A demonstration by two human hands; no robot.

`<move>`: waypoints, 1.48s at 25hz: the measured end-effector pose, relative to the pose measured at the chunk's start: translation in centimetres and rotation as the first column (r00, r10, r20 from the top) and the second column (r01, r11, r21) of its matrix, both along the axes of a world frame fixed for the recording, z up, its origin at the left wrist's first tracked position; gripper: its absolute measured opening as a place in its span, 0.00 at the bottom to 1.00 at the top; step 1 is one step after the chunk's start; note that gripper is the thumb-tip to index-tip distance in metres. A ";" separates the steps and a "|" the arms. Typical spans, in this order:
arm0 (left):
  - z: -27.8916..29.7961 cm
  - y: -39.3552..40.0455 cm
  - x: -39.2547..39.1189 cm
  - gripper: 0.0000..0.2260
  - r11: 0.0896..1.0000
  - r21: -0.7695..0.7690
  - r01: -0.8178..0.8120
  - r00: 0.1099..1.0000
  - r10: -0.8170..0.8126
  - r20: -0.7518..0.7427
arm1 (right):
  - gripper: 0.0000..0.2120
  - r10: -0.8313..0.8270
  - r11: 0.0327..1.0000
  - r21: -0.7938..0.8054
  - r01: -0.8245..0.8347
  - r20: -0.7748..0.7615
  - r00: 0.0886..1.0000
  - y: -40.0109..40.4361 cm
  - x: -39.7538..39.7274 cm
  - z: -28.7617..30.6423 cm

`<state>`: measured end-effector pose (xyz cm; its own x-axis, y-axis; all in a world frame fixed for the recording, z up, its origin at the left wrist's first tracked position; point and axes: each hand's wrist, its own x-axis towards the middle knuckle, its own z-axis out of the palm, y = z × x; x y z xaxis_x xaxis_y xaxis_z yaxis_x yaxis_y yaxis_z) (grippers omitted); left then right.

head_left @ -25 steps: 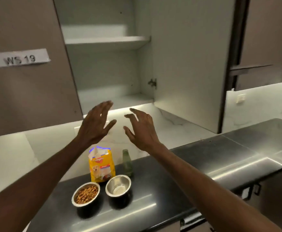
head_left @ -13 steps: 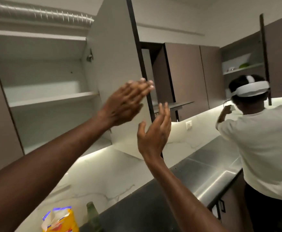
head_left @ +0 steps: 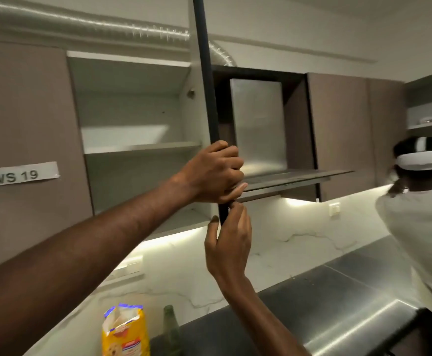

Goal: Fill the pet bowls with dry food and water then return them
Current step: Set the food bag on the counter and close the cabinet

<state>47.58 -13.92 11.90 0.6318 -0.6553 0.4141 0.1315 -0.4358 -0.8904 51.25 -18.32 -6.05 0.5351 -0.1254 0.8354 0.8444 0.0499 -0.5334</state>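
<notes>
At bottom centre of the frame, yellow food bag (head_left: 125, 330) stands open on the dark counter (head_left: 312, 299), green bottle (head_left: 171, 330) just beside it. Bowls not visible. Mid-frame: right hand (head_left: 229, 242) pinches the lower edge of the cabinet door (head_left: 207, 98); left hand (head_left: 213, 173) is closed around that edge just above. Behind: open cabinet (head_left: 132, 147). Far right: second person (head_left: 420, 227), back turned.

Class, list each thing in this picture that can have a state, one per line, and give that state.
Cabinet door: open, seen edge-on.
Left hand: grip closed around the door's edge.
Right hand: fingers pinching the door's lower edge.
Cabinet shelves: bare.
Dog food bag: upright, top open.
Green bottle: upright.
</notes>
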 end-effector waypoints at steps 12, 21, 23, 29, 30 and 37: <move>-4.6 26.1 -14.0 0.35 0.794 -0.421 -0.438 0.800 0.558 0.220 | 0.42 0.233 0.907 -0.411 -0.086 0.321 0.918 26.3 -8.4 -2.5; -7.6 41.0 -10.8 0.34 0.714 -0.628 -0.309 0.797 0.555 0.238 | 0.40 0.090 0.916 -0.394 0.073 0.379 0.921 41.5 -5.3 -3.7; -8.1 42.5 -10.2 0.34 0.700 -0.650 -0.295 0.797 0.556 0.237 | 0.37 0.068 0.917 -0.386 0.100 0.399 0.914 42.9 -4.7 -4.0; -9.7 42.8 -9.2 0.33 0.661 -0.705 -0.257 0.768 0.583 0.267 | 0.33 0.086 0.921 -0.379 0.085 0.412 0.907 43.7 -3.5 -5.1; -10.6 42.8 -9.3 0.32 0.639 -0.732 -0.237 0.752 0.597 0.278 | 0.32 0.120 0.921 -0.385 0.062 0.432 0.894 43.3 -3.3 -5.8; -33.0 37.9 -10.6 0.29 0.378 -0.849 0.371 0.504 0.686 0.525 | 0.37 0.517 0.783 -0.577 -0.232 0.396 0.759 36.1 3.2 -24.3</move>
